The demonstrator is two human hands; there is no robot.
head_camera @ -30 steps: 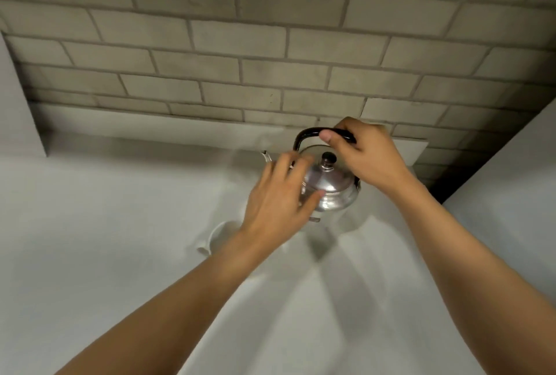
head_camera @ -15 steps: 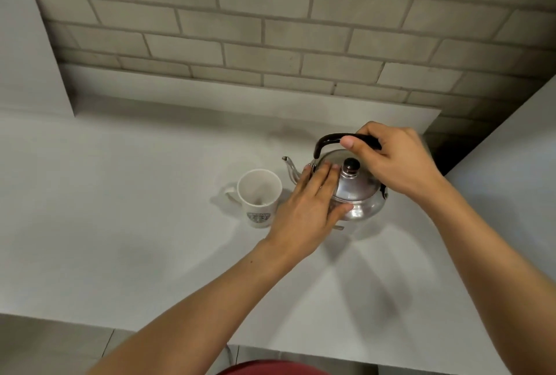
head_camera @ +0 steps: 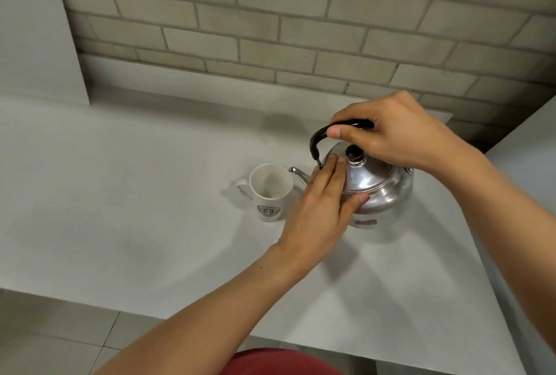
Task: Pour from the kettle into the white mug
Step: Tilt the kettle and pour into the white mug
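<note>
A: Status? I'm on the feed, tagging fast.

B: My right hand [head_camera: 400, 136] is closed round the black handle [head_camera: 319, 136] of the kettle [head_camera: 382, 191]. My left hand [head_camera: 322, 206] lies flat and open on the lid, fingers [head_camera: 332, 168] by the knob [head_camera: 354, 152], thumb on the body. It steadies, it doesn't grip.

A: Where's the kettle?

B: On the counter [head_camera: 120, 209], right of centre, upright. Spout [head_camera: 298, 174] points left, tip just beside the rim of the mug [head_camera: 269, 191].

A: Risks?

B: I'd guess the lid first. It looks loose-fit, so tip hard without the left hand and it could slide off. Second, the spout is short and low. Pour before it's over the mug and water hits the counter. Third, the mug is light and close, so a nudge from spout or knuckles could knock it.

A: Heat?

B: Can't tell. No steam visible. If it's hot, a bare palm on metal is a problem.

A: Looks?

B: Kettle: shiny steel, domed lid, black knob, small label low on the front. Mug: white, dark round logo, handle to the left, appears empty.
</note>
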